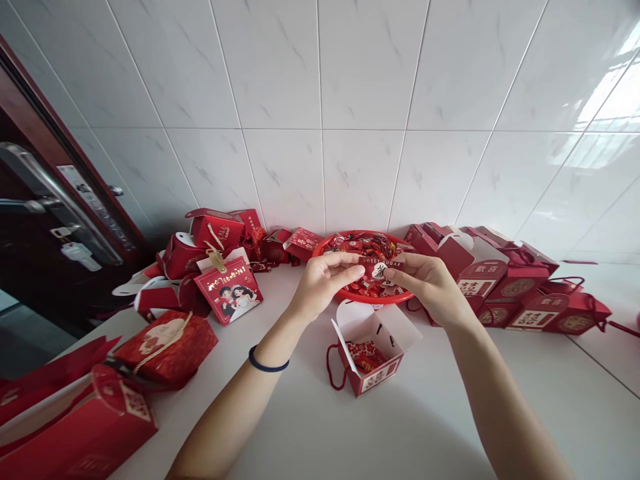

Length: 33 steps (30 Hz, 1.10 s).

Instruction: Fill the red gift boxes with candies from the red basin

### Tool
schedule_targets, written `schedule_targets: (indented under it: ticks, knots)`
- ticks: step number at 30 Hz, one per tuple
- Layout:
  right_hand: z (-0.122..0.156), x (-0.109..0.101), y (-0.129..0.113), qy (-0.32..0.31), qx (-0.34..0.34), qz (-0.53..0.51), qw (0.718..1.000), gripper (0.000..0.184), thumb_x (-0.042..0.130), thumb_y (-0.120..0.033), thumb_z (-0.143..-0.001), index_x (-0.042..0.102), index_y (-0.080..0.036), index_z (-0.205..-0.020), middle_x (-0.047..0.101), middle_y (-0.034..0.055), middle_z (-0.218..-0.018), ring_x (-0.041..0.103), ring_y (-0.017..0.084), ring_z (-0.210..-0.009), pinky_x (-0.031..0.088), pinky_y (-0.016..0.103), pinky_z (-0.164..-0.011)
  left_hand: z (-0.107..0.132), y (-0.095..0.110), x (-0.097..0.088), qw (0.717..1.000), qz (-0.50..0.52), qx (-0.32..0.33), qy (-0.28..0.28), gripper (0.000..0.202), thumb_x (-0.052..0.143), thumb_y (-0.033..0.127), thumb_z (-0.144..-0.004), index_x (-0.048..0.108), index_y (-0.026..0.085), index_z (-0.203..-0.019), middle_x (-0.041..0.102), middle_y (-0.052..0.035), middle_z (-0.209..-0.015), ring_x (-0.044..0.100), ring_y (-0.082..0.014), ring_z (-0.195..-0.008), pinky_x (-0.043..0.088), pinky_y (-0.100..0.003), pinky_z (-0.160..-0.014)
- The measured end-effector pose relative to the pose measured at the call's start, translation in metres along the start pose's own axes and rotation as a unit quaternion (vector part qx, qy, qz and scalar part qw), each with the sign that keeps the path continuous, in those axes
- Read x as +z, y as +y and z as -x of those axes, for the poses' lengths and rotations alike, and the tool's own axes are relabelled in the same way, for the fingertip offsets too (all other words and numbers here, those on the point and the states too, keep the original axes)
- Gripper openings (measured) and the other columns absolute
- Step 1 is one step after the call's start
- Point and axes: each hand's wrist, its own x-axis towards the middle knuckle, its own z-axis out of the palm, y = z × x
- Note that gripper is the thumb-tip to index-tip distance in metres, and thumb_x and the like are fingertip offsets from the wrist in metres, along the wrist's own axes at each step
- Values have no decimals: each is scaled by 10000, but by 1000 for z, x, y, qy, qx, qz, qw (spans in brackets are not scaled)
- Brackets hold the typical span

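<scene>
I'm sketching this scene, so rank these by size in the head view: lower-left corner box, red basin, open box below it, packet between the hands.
1. Lower-left corner box, perhaps enlarged by nearness
2. Red basin and open box: too alike to rank
3. Packet

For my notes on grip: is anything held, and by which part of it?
Yes: a red packet marked SWEET SUGAR, pinched at its left end by the left hand and at its right end by the right hand.
</scene>
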Motion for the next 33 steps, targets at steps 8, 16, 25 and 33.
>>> schedule_targets:
  ticks: [8,16,25,33]
  knots:
    - [-1,3,4,-1,-3,-18,1000,263,795,-450,-804,752,-195,-852,691,22,-766,583,143,-663,494,283,-621,4,3,6,999,-21,36,-21,303,833,382,-724,777,173,-936,795,-69,-920,748,-231,-872,623,-392,-839]
    - [-4,3,11,-28,30,-106,994,236,824,-417,-787,756,-201,-850,690,15,-798,599,137,-719,498,284,-711,5,5,6,998,2,50,-28,267,824,355,-741,762,169,-922,786,-60,-888,743,-210,-826,618,-362,-806]
    - [-1,12,-1,-2,25,-56,998,265,826,-450,-755,744,-200,-792,679,17,-772,586,144,-700,475,280,-659,8,10,9,995,-28,-8,-90,267,811,351,-766,784,172,-962,790,-76,-976,735,-238,-907,596,-362,-824]
    - [-1,14,4,-2,9,-33,999,284,789,-452,-783,717,-177,-776,612,1,-718,518,129,-660,420,275,-623,7,5,7,996,-27,18,-88,257,816,313,-766,787,140,-954,791,-83,-945,733,-216,-865,589,-317,-796]
